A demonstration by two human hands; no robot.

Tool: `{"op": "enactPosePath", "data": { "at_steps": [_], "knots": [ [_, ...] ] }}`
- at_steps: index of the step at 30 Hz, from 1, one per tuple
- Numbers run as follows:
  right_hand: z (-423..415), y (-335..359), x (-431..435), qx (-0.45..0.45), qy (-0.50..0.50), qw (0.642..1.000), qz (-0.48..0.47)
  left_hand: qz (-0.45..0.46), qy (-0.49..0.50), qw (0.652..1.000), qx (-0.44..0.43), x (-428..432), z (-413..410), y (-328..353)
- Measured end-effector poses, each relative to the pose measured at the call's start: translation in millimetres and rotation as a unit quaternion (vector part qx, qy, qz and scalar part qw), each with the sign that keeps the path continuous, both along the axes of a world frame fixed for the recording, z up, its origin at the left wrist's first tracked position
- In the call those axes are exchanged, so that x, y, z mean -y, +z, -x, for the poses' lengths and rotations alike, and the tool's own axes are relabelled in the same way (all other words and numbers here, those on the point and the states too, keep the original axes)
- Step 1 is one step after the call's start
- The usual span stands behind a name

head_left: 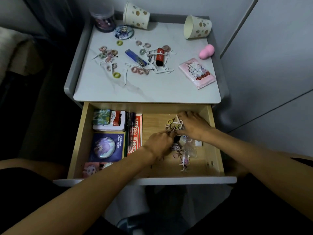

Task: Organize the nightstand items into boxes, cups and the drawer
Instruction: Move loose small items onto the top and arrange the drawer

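Observation:
The wooden drawer (152,107) of the nightstand stands pulled out. Both my hands reach into its right half, over a heap of small hair ties and floss picks (172,123). My left hand (159,145) curls its fingers on items at the heap's near edge. My right hand (193,124) lies over the heap's far side, fingers bent down on it; what each hand holds is hidden. On the nightstand top (152,89) lie several more hair ties (116,75), floss picks, a blue lighter (135,57) and a red lighter (160,56).
Two paper cups (136,17) (197,28) lie on their sides at the back. A clear jar (103,19), a round badge (124,32), a pink sponge (206,51) and a tissue pack (197,72) are on top. Boxes, cards and pens (108,121) fill the drawer's left.

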State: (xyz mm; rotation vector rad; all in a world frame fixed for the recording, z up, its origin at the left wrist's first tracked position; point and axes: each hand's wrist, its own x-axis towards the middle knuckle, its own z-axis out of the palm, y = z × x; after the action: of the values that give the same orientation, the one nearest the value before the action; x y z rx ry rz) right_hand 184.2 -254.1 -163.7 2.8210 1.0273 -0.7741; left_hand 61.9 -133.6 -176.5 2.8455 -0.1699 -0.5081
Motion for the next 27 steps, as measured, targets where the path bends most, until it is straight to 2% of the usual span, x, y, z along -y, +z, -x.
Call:
{"op": "enactPosePath", "data": {
  "at_steps": [4,10,13,21,27],
  "knots": [
    [-4,-4,-6,-0.024,0.016,1.0,0.003,0.027,0.012,1.0,-0.009,-6,-2,-2],
    [-5,-3,-3,-0.005,0.042,0.999,-0.014,0.075,0.043,0.996,-0.017,-12,-2,-5],
    [-4,-1,0,0.01,0.06,0.997,-0.037,0.133,0.05,0.989,-0.029,-18,-4,-7],
    [-2,26,7,0.011,0.052,0.994,-0.095,0.238,0.156,0.952,-0.11,-36,-5,13],
    [11,55,14,-0.024,0.053,0.988,-0.146,0.335,0.199,0.918,-0.075,-48,6,34]
  ]
}}
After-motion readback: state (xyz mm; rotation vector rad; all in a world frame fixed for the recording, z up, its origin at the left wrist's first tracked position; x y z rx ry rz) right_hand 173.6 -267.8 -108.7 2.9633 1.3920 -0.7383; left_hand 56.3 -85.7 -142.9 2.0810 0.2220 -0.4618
